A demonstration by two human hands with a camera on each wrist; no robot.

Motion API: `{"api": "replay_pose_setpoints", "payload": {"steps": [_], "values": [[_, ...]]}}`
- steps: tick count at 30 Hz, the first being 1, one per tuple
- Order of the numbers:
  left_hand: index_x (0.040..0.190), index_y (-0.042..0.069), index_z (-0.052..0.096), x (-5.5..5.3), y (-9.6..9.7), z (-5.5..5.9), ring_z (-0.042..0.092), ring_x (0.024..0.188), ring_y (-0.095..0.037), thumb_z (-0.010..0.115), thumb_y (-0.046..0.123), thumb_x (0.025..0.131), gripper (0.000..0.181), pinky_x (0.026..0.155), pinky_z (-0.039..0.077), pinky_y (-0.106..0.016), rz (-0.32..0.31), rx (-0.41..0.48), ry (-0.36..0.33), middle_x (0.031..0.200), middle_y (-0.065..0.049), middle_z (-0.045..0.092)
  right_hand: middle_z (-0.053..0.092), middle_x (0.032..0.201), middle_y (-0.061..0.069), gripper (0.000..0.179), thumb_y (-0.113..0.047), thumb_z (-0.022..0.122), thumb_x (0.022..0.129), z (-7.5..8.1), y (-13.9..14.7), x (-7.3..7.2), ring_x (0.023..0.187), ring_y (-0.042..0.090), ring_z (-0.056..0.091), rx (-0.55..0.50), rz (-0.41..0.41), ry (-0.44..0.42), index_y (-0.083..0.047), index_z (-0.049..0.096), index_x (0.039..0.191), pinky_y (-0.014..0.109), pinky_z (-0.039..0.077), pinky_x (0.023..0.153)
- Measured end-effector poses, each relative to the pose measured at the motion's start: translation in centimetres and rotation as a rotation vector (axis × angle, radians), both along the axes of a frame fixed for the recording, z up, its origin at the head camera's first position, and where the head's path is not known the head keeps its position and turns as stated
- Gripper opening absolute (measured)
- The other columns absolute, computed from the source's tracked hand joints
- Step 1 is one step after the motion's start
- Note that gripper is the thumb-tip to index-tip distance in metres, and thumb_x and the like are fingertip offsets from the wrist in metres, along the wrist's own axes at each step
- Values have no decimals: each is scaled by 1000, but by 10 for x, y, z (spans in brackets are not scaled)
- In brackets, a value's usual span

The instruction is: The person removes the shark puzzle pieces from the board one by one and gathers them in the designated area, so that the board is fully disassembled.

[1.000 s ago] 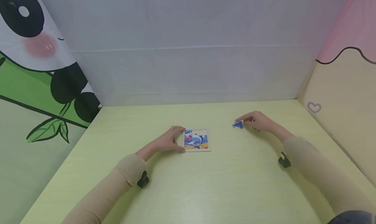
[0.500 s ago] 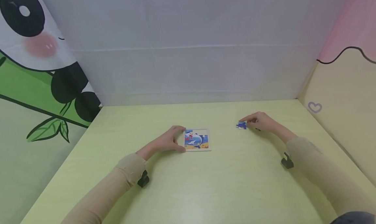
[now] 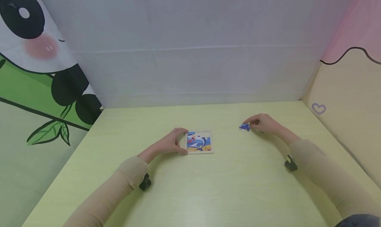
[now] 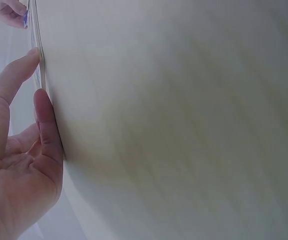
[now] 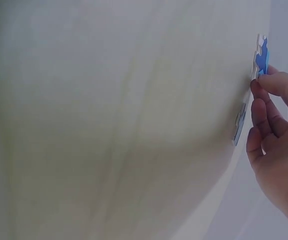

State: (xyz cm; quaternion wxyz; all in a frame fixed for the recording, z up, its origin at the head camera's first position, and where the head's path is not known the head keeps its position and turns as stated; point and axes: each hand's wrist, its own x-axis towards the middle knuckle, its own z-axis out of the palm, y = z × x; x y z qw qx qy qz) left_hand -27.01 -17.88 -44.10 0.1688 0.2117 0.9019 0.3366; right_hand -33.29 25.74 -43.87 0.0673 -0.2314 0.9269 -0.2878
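Right hand [image 3: 263, 123] pinches puzzle piece [image 5: 261, 61]; puzzle tray [image 3: 212, 143] lies left of that grip, toward the person, nearer left hand [image 3: 168, 143], whose thumb and fingers hold its left corners.

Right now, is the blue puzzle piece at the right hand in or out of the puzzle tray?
Out: the right hand pinches the blue puzzle piece, apart from the puzzle tray, with tabletop between them.

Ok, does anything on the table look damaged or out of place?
Nothing looks damaged. A loose puzzle piece lies by the right hand, apart from the puzzle frame, which looks unfilled toward its upper right.
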Motion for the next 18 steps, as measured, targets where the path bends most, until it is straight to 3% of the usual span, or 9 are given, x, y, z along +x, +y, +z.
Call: {"api": "replay_pose_setpoints", "payload": {"steps": [9,18], "values": [[153,10,33,0,0,-1,52,73,-12,84,25,79,91,70,47,-24,2,-2,4,156,-15,29,70,92,9,29,-5,63,93,0,-2,3,67,12,54,-9,-17,0,-10,71,120,23,45,57],[152,10,33,1,0,-1,52,73,-12,84,24,78,91,69,47,-23,3,-1,4,156,-16,29,71,109,10,34,-19,77,86,-2,-1,6,95,20,62,-13,-31,-5,-10,72,118,25,49,80]]}}
